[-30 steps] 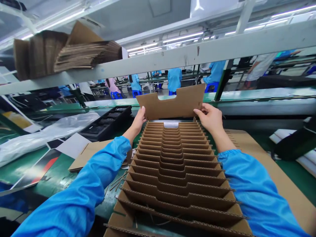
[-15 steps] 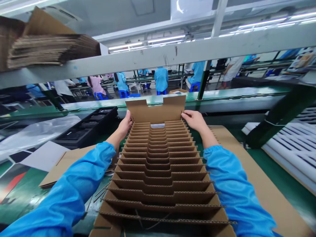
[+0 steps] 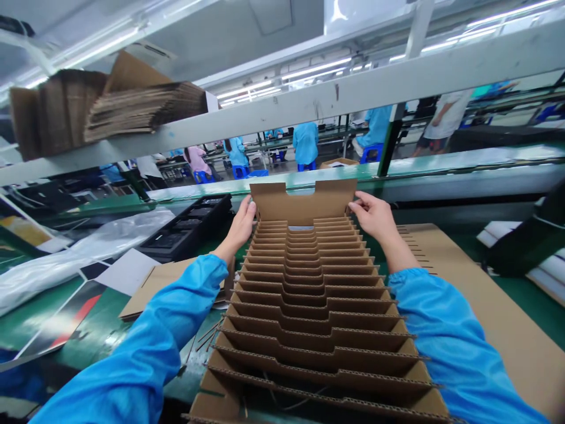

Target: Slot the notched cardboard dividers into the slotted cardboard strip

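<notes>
Running away from the wearer across the green desk (image 3: 108,312), a row of notched cardboard dividers (image 3: 375,343) sits crosswise in slotted side strips (image 3: 216,406). The nearest strip end looks flimsy around its open slot, so a bump or a lean could bend it and skew the row. Thin cardboard scraps (image 3: 209,337) lie just left of the row and might catch beneath it if it slides.

At the far end, an upright panel (image 3: 300,207) stands taller than the dividers. The left hand (image 3: 241,227) grips its left end, thumb and fingers closed; the right hand (image 3: 375,219) pinches its right end. Whether its slots meet the strips is too small to tell. Uneven downward pressure could jam one side, crease the board or tear a slot. Beyond, cardboard stacked (image 3: 136,109) unevenly on the shelf (image 3: 265,109) could slip if the frame is knocked.
</notes>
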Demonstrator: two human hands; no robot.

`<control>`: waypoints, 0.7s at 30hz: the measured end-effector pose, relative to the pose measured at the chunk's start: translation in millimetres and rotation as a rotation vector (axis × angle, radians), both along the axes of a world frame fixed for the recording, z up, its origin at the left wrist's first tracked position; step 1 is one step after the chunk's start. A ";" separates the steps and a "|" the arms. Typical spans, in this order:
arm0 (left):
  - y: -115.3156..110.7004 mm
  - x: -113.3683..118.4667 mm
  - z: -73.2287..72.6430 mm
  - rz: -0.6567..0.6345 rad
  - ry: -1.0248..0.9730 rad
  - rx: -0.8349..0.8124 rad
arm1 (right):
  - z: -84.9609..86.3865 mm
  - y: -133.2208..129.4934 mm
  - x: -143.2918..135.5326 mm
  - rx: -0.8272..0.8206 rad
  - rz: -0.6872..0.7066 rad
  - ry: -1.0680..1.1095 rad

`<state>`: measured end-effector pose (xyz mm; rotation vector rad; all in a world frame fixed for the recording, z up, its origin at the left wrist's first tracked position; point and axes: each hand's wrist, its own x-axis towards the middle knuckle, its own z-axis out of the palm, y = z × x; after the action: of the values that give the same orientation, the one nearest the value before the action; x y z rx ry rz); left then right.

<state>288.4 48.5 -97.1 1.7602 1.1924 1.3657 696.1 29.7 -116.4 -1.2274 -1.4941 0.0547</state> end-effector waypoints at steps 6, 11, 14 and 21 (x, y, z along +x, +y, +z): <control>7.6 -3.5 15.5 0.016 0.167 0.133 | 0.5 -0.8 4.4 -0.009 -0.006 -0.040; 19.2 -5.5 16.7 0.016 0.222 0.093 | -3.3 0.0 2.0 -0.021 -0.037 -0.069; 22.0 -9.2 7.3 0.076 0.267 0.082 | -4.4 -1.6 -0.2 -0.042 -0.038 -0.094; 25.3 -16.5 -9.2 0.063 0.256 0.059 | 8.7 -8.5 -0.6 0.030 0.046 -0.154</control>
<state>271.9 73.8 -106.2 2.0017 1.3644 1.2489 695.5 21.2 -107.7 -1.1953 -1.6506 -0.0321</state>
